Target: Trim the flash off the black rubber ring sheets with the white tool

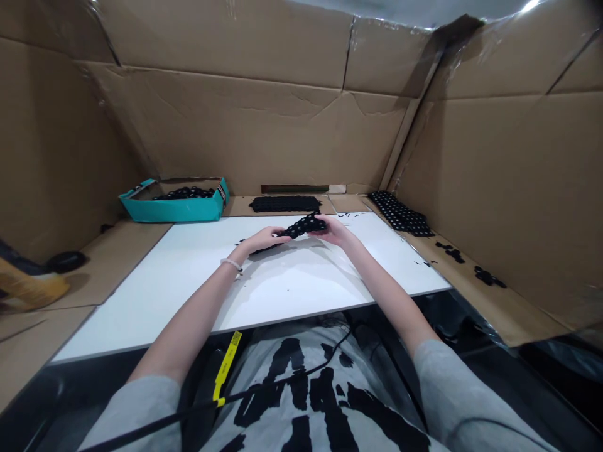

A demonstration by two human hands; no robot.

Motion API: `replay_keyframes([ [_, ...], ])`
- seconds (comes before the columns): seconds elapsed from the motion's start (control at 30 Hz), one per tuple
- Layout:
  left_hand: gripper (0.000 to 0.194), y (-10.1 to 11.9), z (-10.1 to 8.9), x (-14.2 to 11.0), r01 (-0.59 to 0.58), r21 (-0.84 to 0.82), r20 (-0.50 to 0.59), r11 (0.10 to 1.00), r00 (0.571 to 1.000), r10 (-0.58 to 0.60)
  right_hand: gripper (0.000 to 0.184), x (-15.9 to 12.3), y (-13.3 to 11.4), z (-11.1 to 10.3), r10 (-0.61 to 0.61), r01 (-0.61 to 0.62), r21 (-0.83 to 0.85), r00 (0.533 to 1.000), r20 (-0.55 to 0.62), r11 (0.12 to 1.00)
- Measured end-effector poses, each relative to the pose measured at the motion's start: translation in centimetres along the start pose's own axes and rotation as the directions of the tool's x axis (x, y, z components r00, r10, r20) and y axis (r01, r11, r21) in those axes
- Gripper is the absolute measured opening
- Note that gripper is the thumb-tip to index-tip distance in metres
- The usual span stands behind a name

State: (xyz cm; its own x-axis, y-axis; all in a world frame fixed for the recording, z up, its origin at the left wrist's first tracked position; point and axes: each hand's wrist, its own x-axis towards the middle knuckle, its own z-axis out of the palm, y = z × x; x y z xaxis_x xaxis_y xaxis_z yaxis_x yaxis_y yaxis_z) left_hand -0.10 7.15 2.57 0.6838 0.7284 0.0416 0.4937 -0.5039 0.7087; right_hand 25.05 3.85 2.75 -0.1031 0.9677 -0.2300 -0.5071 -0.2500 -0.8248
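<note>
Between my two hands a black sheet dotted with small holes (301, 227) is held bent, raised a little off the white board (188, 276). My left hand (266, 239) grips its left part, thumb on top; a dark flap of it hangs below those fingers. At its right end my right hand (332, 230) pinches the sheet, and some of those fingers are hidden behind it. Small black scraps lie on the board near both hands. What the sheet is made of I cannot tell.
At the back left stands a teal box (174, 210) with black pieces inside. A flat black stack (285, 204) lies behind the board. On the right are a perforated black sheet (400, 213) and black scraps (488, 276). Cardboard walls (254, 125) enclose the back and sides. A yellow-tagged cable (228, 364) crosses my lap.
</note>
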Motion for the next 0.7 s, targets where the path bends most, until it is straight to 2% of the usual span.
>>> replay_keyframes([
  [0.1,0.060,0.4,-0.6,-0.4,0.024,-0.004,0.042,1.000,0.999,-0.024,0.013,0.1,-0.2,-0.3,-0.006,0.008,-0.026,0.998,0.065,1.000],
  [0.2,0.058,0.4,-1.1,-0.7,0.037,-0.001,0.028,0.999,0.999,-0.037,0.012,0.2,-0.1,-0.7,-0.031,0.036,-0.044,0.993,0.116,0.998],
  [0.27,0.058,0.3,-1.3,-0.6,0.045,-0.001,0.029,0.999,0.999,-0.045,0.008,0.3,0.0,-0.9,-0.062,0.077,-0.095,0.987,0.151,0.992],
  [0.33,0.059,0.1,-1.4,-0.6,0.043,0.010,0.049,0.999,0.998,-0.044,0.012,0.4,0.2,-1.1,-0.067,0.098,-0.183,0.984,0.167,0.978],
  [0.5,0.059,0.2,-1.1,-0.2,0.036,0.109,0.042,0.993,0.998,-0.041,0.015,1.0,0.8,-1.3,-0.047,0.056,-0.392,0.998,0.034,0.918],
  [0.6,0.058,0.2,-1.2,-0.2,0.047,0.187,-0.005,0.981,0.999,-0.047,0.015,1.3,1.0,-1.2,-0.097,0.076,-0.387,0.995,-0.036,0.919],
  [0.7,0.057,-0.2,-2.2,-0.4,0.119,0.232,-0.032,0.965,0.993,-0.115,0.011,1.3,1.0,-1.1,-0.135,0.094,-0.351,0.986,-0.096,0.932],
])
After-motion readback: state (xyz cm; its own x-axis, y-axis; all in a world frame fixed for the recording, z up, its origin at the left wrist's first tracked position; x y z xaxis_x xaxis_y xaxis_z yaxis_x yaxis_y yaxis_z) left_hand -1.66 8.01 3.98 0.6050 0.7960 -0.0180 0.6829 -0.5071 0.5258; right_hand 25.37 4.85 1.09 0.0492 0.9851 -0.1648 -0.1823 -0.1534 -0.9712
